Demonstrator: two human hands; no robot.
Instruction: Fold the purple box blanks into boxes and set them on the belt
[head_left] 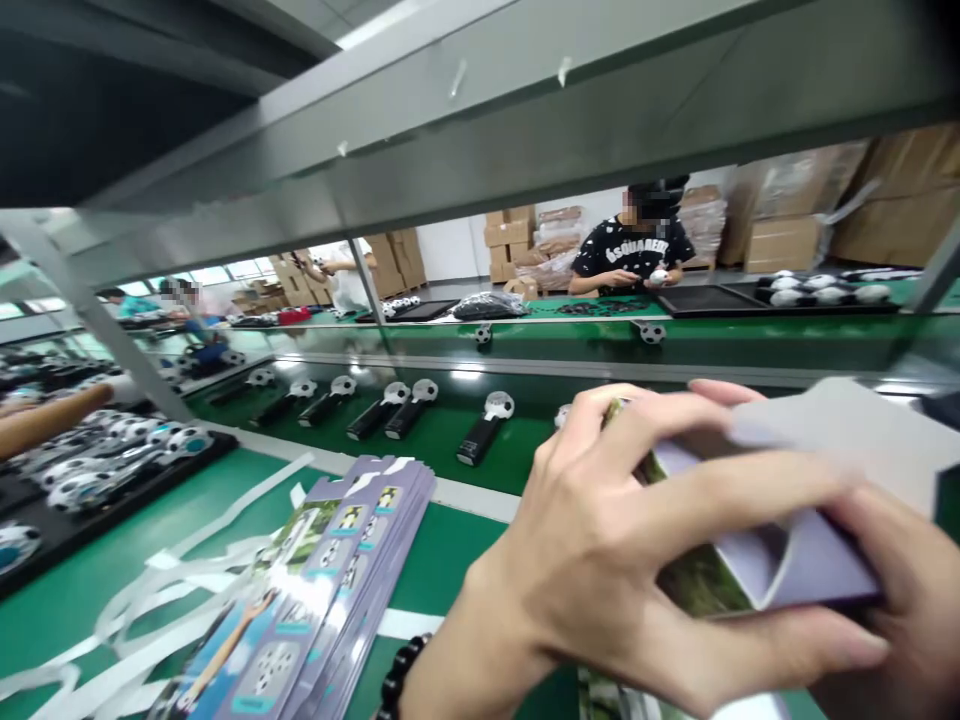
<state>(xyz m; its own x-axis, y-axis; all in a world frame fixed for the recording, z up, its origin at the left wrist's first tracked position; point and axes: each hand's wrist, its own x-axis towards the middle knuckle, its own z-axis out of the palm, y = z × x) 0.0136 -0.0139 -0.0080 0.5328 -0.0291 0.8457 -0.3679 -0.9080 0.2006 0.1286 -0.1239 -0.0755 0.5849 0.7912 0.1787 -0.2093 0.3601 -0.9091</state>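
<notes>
My left hand [600, 530], with a black bead bracelet [403, 672] at its wrist, grips a printed cardboard box [821, 560] at the right. The box has a purple-grey inside and a green printed side. One end stands open with its flaps out. My right hand [911, 570] holds the same box from the far right, partly hidden behind it and cut off by the frame. Left of my hands lies a stack of flat printed box blanks [322, 600] with soccer ball pictures.
Several soccer-ball-headed black devices [487, 425] lie on the green conveyor belt [442, 470] ahead. White paper strips [172, 590] lie left of the stack. A black tray [217, 445] holds more balls. A metal shelf beam [450, 150] crosses overhead. A co-worker [637, 245] works opposite.
</notes>
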